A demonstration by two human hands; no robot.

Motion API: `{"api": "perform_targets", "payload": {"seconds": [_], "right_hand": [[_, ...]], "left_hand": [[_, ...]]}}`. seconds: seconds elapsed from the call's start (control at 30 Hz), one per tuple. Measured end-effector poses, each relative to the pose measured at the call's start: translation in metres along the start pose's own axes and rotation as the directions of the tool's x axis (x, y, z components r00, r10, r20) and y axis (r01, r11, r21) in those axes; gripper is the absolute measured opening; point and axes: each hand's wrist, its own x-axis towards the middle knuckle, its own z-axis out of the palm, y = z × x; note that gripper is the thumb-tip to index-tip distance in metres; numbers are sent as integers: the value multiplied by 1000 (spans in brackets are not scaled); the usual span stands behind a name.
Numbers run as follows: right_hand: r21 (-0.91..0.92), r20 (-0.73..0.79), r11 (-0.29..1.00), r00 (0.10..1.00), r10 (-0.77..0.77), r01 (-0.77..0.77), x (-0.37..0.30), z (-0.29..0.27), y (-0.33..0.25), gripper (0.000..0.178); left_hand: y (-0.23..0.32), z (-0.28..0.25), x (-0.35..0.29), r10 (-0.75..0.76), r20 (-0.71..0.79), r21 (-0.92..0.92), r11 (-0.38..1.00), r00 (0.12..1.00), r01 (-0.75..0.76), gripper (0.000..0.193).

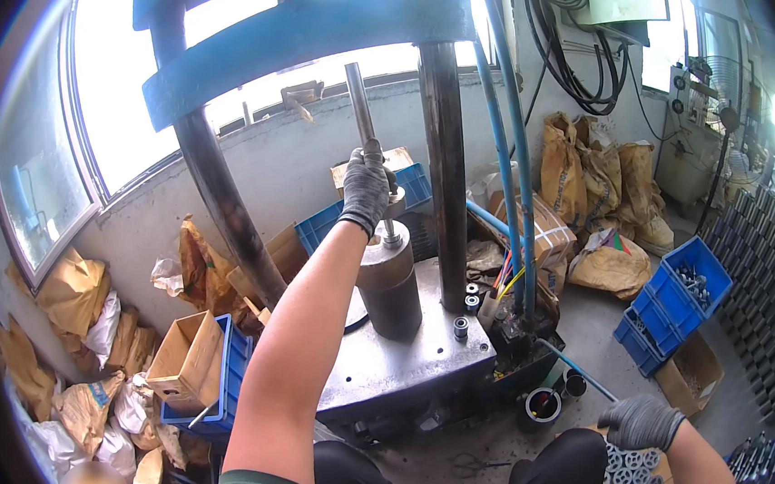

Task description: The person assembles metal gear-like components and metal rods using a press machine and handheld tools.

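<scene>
My left hand (365, 189), in a grey glove, is closed round an upright metal rod (359, 103) under the blue crossbeam (308, 39) of a press. Below it, a thinner shaft and collar stand on a dark steel cylinder (388, 287). That cylinder rests on the press's metal plate (362, 376). At the lower right my right hand (643, 422), gloved too, is curled at the end of a slim blue lever (580, 372) that slants down from the press base. Its grip is partly hidden. Small metal bushings (461, 327) sit at the plate's right edge.
Dark posts (448, 173) flank the cylinder. Blue bins (682, 287) of metal parts stand at right beside stacked dark pieces (763, 276). Spoked metal discs (630, 469) lie under my right hand. A wooden box (185, 358) and sacks fill the left side.
</scene>
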Motion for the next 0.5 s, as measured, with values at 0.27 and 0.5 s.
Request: {"api": "perform_targets", "payload": {"seconds": [0.27,0.5], "right_hand": [[50,-135,998,991,-15,22,0,-7,0,29],[-56,123,998,992,17,-10,2,-10,-3,29]], "left_hand": [[7,4,-5,-17,12,-6,1000,1000,17,55],[6,2,-3,-16,-17,38,999,1000,16,54]]}}
